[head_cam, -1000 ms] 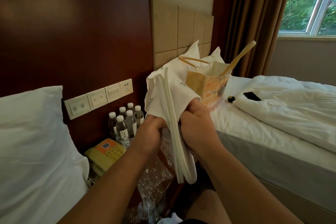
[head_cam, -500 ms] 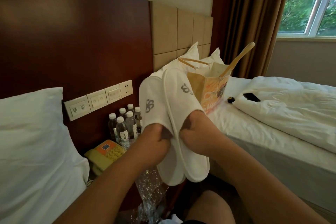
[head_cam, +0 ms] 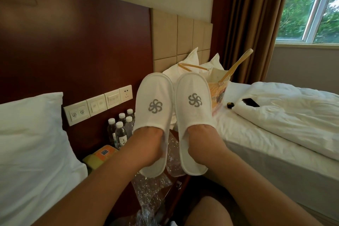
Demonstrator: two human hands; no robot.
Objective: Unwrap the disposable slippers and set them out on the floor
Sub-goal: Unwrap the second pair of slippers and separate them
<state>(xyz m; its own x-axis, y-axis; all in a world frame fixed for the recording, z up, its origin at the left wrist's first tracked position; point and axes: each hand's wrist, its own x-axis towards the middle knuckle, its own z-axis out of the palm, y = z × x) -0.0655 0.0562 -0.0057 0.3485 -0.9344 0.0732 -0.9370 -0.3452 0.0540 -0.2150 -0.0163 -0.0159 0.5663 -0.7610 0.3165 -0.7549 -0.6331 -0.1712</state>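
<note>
Two white disposable slippers with a grey swirl logo are held up side by side in front of me, toes pointing up. My left hand [head_cam: 149,145] is pushed inside the left slipper [head_cam: 155,95], fingers hidden under its upper. My right hand [head_cam: 201,140] sits the same way inside the right slipper [head_cam: 194,90]. The crumpled clear plastic wrapper [head_cam: 150,191] lies below the slippers over the nightstand. The floor is hidden from view.
Several water bottles [head_cam: 120,130] and a yellow-orange telephone [head_cam: 100,156] stand on the nightstand under a row of wall switches [head_cam: 99,103]. A pillow [head_cam: 31,143] lies at left. The right bed [head_cam: 275,143] carries a paper bag [head_cam: 219,88], a folded duvet and a phone [head_cam: 250,102].
The slippers were pressed flat together a second ago. I pulled them apart, slid a hand into each, and turned the tops with the logos to face me.
</note>
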